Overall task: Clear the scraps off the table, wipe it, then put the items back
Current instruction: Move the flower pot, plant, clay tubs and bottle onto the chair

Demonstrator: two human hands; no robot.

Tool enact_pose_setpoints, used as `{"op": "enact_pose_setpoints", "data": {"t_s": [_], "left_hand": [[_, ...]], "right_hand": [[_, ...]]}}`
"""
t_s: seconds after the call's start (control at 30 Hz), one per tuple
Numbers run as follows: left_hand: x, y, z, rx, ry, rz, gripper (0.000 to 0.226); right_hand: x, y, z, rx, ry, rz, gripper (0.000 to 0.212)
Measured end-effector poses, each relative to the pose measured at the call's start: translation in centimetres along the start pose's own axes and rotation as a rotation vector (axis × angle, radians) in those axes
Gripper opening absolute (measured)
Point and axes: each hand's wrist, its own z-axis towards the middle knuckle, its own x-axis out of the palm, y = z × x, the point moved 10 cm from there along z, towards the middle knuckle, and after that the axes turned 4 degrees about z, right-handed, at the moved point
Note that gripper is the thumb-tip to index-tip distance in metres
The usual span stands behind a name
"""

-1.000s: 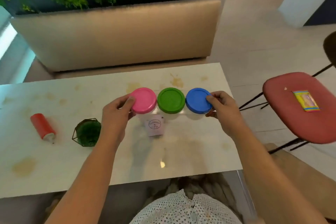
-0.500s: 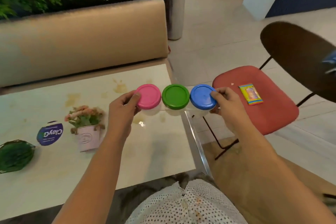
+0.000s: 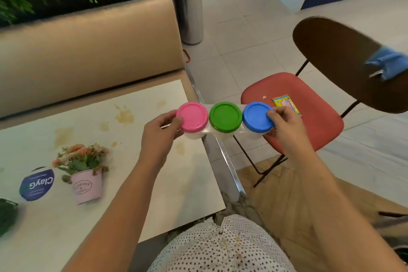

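Both hands grasp a joined row of three white plastic tubs point(image 3: 225, 133) with pink, green and blue lids — left hand point(image 3: 160, 137) at the pink end, right hand point(image 3: 284, 126) at the blue — held in the air over the stained white table's point(image 3: 187, 183) right edge, beside the red-seated chair point(image 3: 313, 130).

The pale table point(image 3: 187, 174), marked by brownish stains point(image 3: 124, 115) towards its far edge, is occupied by an upright pink pot of flowers point(image 3: 87, 187), a round blue "ClayG" label point(image 3: 36, 184) laid flat just beside it, and a dark green object point(image 3: 6, 214) cut off at the left edge.
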Motion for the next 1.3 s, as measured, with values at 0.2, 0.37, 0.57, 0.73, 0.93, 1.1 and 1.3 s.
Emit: {"op": "enact_pose_setpoints", "data": {"t_s": [0.2,0.37,0.57,0.73,0.93,1.1,1.3], "left_hand": [[4.4,-0.3,0.9,0.021,0.086,0.092,0.03],[11.2,-1.3,3.7,0.025,0.168,0.201,0.032],[23.2,-1.9,8.1,0.011,0.293,0.246,0.034],[34.0,-0.6,13.1,-0.04,0.343,0.252,0.042],[45.6,2.1,18.7,-0.138,0.409,0.253,0.063],[53.0,4.0,21.8,-0.165,0.507,0.311,0.094],[58.7,5.0,24.1,-0.142,0.582,0.393,0.085]], "right_hand": [[-4.0,-2.8,0.2,0.046,-0.104,-0.005,0.006],[-9.3,-5.0,2.6,0.106,-0.221,0.014,0.006],[-16.7,-6.6,8.9,0.094,-0.329,-0.033,0.015],[-22.3,-9.7,15.7,0.171,-0.372,-0.016,0.017],[-27.1,-13.9,23.0,0.306,-0.427,0.121,0.023],[-29.6,-16.5,27.1,0.348,-0.485,0.178,0.033],[-31.2,-18.4,29.7,0.349,-0.564,0.204,0.033]]}}
